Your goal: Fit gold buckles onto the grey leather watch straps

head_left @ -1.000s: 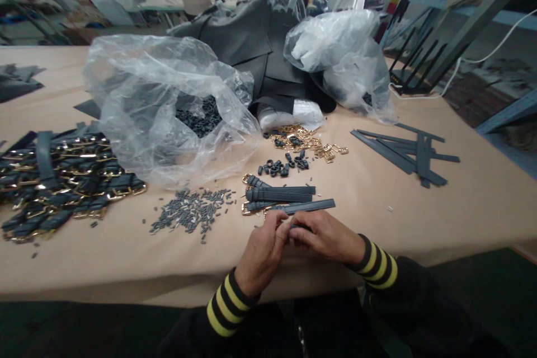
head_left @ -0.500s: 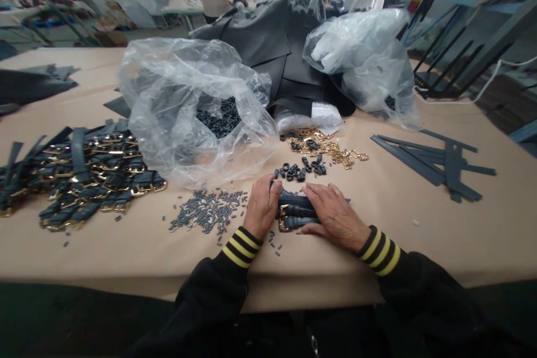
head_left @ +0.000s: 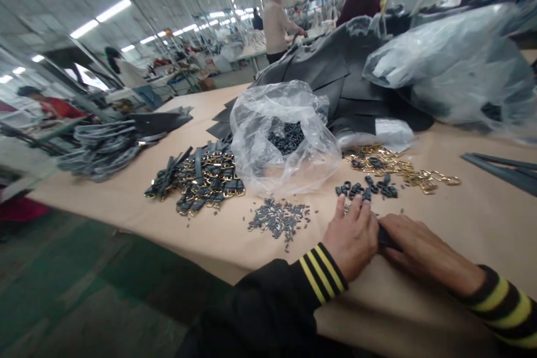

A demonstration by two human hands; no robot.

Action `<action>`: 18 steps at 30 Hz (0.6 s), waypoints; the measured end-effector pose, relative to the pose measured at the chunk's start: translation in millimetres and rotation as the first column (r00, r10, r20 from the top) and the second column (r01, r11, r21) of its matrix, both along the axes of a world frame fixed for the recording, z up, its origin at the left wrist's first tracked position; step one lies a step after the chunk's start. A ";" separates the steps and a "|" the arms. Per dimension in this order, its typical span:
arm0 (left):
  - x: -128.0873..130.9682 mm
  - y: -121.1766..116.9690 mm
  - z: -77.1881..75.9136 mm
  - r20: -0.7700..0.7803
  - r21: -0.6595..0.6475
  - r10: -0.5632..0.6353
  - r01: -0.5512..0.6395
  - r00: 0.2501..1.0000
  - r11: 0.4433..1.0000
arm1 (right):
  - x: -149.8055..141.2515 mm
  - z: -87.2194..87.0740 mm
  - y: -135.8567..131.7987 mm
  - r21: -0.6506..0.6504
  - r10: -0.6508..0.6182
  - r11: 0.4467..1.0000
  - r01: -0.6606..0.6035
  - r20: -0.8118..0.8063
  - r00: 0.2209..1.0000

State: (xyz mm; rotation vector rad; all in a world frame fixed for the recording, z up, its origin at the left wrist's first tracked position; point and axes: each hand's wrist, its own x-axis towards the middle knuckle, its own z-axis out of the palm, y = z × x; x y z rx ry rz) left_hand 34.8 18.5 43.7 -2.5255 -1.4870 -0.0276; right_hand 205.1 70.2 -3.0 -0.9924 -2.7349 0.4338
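Both my hands rest on the tan table (head_left: 201, 235) near its front edge, closed around a small bundle of dark straps (head_left: 385, 238), of which only a sliver shows between them. My left hand (head_left: 352, 235) covers the bundle's left end, fingers curved over it. My right hand (head_left: 423, 251) lies along its right side. Just beyond my left hand is a scatter of small grey pins (head_left: 279, 218). Ahead of the fingers lie dark loops (head_left: 369, 189) and gold buckles (head_left: 394, 165).
A clear plastic bag (head_left: 285, 140) holds more dark loops. Left of it lies a heap of buckled straps (head_left: 201, 176), and further left grey straps (head_left: 100, 148). Grey leather sheets (head_left: 327, 72) and another plastic bag (head_left: 453, 67) fill the back. Flat strips (head_left: 503, 168) lie at right. People work at far tables.
My hands went from working one strap near my body to gathering the strap bundle on the table. The view has swung left and up, showing more of the hall.
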 end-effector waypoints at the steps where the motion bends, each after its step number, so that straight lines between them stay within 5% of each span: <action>1: 4.0 2.6 -0.8 -0.025 0.019 -0.013 0.014 1.000 1.000 | -1.6 1.5 1.6 -0.028 0.008 1.000 -0.008 0.001 1.000; 11: -0.6 16.5 -8.9 0.073 0.042 -0.133 0.130 0.988 0.991 | -13.5 14.4 -12.6 -0.185 -0.051 0.981 0.061 0.058 0.997; 15: -7.6 15.5 5.4 0.098 -0.071 -0.182 0.190 0.978 0.979 | -14.5 26.5 -17.1 -0.178 -0.025 0.983 0.033 0.045 0.999; 18: -24.5 7.3 28.5 0.127 -0.106 -0.132 0.146 0.983 0.984 | -17.1 56.1 -16.6 -0.015 0.013 1.000 -0.015 -0.089 0.996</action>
